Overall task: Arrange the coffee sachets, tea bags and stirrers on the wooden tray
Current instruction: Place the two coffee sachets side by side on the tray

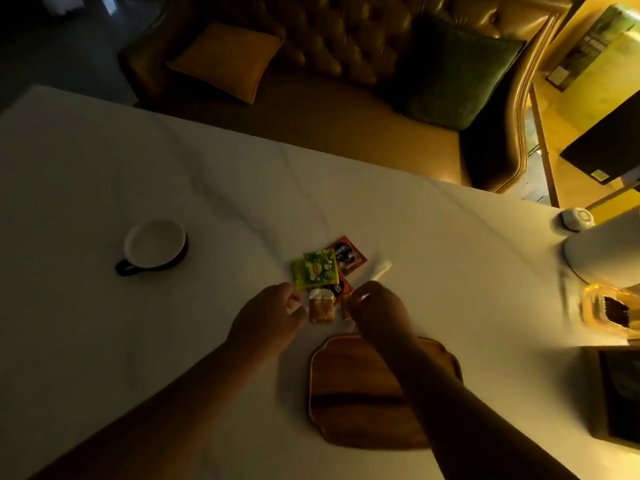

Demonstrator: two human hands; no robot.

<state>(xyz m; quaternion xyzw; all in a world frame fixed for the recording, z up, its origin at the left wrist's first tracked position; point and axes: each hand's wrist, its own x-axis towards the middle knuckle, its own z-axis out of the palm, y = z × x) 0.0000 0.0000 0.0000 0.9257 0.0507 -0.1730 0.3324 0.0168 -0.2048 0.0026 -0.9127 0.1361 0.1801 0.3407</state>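
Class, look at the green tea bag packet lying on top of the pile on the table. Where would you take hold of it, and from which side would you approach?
Pinch the green tea bag packet at its near-left corner, coming from the left, where the left hand already is. It lies flat on top of the red coffee sachet, and that corner overhangs the bare tablecloth, so fingers can likely slip under without disturbing the pile.

White-clothed table (173, 188): tray (349, 393), sachets (317, 270), mug (154, 244)

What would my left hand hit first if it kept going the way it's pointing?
Most likely the green tea bags: the left hand points up and right, fingertips almost at their near corner. The small tan packet lies just beside that line.
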